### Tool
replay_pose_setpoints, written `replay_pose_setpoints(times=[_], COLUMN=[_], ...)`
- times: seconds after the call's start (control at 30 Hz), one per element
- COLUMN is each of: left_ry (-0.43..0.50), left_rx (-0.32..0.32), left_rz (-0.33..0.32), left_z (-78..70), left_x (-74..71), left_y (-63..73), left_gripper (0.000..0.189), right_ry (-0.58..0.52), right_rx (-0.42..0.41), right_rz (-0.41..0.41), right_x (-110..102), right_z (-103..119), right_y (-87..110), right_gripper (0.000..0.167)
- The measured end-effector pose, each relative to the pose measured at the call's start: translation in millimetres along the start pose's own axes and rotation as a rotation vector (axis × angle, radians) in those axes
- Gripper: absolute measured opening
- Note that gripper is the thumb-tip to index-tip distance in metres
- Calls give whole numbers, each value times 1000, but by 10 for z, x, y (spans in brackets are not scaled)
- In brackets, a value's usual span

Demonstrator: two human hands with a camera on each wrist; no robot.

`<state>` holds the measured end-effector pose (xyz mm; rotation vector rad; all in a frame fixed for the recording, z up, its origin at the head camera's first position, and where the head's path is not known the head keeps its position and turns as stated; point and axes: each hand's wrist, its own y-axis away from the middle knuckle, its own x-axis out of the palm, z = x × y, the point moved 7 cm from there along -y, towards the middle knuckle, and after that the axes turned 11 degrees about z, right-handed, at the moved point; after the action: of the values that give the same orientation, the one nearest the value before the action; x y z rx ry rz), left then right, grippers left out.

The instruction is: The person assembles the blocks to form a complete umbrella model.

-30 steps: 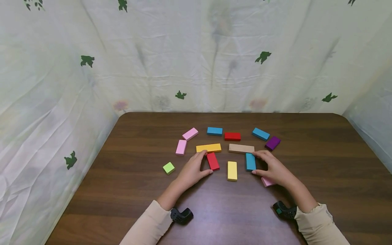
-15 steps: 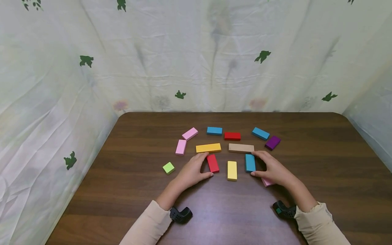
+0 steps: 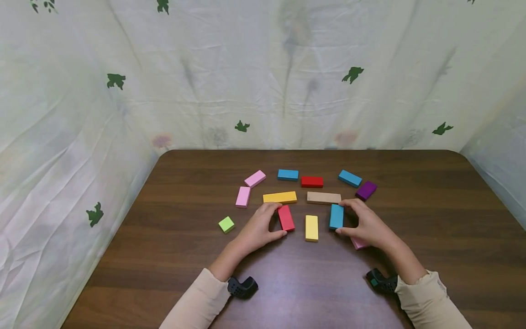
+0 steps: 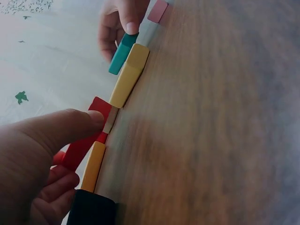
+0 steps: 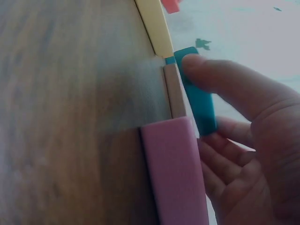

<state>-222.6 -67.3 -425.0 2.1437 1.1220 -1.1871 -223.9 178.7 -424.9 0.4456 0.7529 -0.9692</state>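
My left hand [image 3: 257,227] pinches a red block [image 3: 286,218] by its ends, thumb near and fingertips far. In the left wrist view this red block [image 4: 80,150] appears raised off the table. My right hand [image 3: 370,225] grips a blue block [image 3: 336,216] the same way. The right wrist view shows that blue block [image 5: 199,101] held up beside the wooden surface. Between the hands lies a yellow block [image 3: 311,228]. Beyond them are an orange-yellow block [image 3: 280,197] and a tan block [image 3: 323,198]. A pink block [image 3: 359,243] is partly hidden under the right hand.
Farther back lie a blue block [image 3: 288,175], a red block [image 3: 312,182], another blue block [image 3: 350,178] and a purple block [image 3: 366,190]. Pink blocks [image 3: 243,197] and a green cube [image 3: 226,225] are at left. A pale curtain [image 3: 263,91] hangs behind the brown table [image 3: 164,246].
Both hands first drew the red and blue blocks slightly nearer to me, then shifted them slightly back. The blue block is now tilted a little. The other blocks stay put.
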Motion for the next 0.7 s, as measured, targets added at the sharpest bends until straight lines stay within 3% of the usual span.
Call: replay_pose_setpoints(times=[0.57,0.7], left_ry=[11,13], left_rx=[92,122], left_rz=[40,45], left_z=[-253,-324], left_x=[0,16], left_y=[133,189], left_gripper=[65,65], right_ry=[-41,-62], right_rx=[2,-34], right_rz=[25,30], right_x=[32,56], right_z=[175,236], right_y=[98,137], right_gripper=[67,66])
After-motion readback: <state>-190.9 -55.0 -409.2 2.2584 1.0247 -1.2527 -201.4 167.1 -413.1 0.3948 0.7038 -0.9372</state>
